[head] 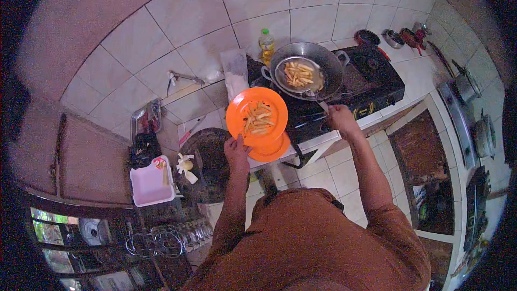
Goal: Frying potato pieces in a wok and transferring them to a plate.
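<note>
My left hand (pixel 237 149) grips the near rim of an orange plate (pixel 236 113), which carries a pile of French fries (pixel 257 119). Partly hidden under that plate, a second orange plate (pixel 274 148) lies on the counter edge. My right hand (pixel 341 120) is closed around the handle of a skimmer (pixel 322 106). The skimmer's head reaches into a two-handled metal wok (pixel 333 70) and bears more French fries (pixel 299 73). The wok sits on a black gas stove (pixel 379 76), just right of the held plate.
A bottle of yellow oil (pixel 266 46) and a clear plastic bag (pixel 235 74) stand behind the plate. Left are a dark round basin (pixel 210 182), a knife (pixel 191 131) and a pink tray (pixel 151 186). Small pans (pixel 366 37) line the back right; a black hose (pixel 298 159) hangs over the counter's front.
</note>
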Motion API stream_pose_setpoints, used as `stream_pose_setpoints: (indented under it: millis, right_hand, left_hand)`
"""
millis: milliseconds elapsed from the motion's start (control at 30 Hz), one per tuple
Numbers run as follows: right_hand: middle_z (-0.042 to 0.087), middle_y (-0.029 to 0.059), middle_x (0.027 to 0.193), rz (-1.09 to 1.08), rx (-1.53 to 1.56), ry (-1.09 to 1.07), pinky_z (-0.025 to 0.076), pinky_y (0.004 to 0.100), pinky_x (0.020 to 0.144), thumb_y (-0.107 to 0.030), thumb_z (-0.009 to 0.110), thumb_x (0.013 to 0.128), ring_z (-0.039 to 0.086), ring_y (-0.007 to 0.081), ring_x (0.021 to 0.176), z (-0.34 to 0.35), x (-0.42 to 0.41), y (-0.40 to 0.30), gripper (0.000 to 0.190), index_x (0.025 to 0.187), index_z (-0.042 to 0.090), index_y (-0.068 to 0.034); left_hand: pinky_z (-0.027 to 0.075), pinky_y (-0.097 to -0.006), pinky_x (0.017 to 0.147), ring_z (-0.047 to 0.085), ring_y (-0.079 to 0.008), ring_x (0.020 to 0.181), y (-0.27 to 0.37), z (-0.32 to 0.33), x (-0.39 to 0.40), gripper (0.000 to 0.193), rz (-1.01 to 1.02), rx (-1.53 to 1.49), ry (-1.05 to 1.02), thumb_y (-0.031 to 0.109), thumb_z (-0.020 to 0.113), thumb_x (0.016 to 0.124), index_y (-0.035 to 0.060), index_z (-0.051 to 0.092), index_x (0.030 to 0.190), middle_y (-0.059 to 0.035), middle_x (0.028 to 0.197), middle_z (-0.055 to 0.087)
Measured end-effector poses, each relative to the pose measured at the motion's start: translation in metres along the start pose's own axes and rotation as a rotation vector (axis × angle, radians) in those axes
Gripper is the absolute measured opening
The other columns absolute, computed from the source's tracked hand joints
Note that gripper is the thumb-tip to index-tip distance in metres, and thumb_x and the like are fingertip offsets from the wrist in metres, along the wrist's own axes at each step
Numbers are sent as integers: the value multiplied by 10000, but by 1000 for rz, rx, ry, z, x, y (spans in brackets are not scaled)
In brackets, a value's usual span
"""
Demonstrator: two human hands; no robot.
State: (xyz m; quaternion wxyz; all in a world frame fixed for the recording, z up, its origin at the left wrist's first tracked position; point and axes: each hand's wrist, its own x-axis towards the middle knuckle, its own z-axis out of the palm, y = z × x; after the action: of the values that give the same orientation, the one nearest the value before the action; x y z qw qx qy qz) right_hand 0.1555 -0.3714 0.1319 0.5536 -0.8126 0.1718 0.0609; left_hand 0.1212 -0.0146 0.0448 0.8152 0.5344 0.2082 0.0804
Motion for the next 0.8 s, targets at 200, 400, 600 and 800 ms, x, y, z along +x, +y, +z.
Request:
stream_pose_setpoints:
  millis: [200,400,600,800]
  right_hand:
    - [607,136,674,-98,48,-8,434,396,582,-249,457,958,537,213,599,4,3,8,366,828,629,48]
    - [469,-22,604,-61,178,-88,313,256,440,-238,466,989,395,80,477,4,2,5,289,798,570,-47]
    - [464,-28,594,-62,110,-28,303,257,435,-230,461,983,395,80,470,2,3,3,292,802,579,-34]
    - [485,-24,601,-62,138,-8,307,263,432,-238,475,972,405,85,466,1,6,4,299,799,599,-29]
  left_hand:
    - [544,-299,529,557,-134,654,0,5,6,343,-29,66,65,161,639,914,27,410,1133,-74,909,554]
    - [534,-287,527,561,-137,653,5,11,7,338,-40,36,87,170,637,915,31,418,1132,-77,911,579]
    - [515,-306,471,512,-136,611,2,8,8,235,3,-80,60,113,653,891,86,462,1024,-42,840,525]
    - [536,-282,509,552,-119,629,9,11,7,288,-16,42,64,179,642,914,31,452,1071,-60,858,549]
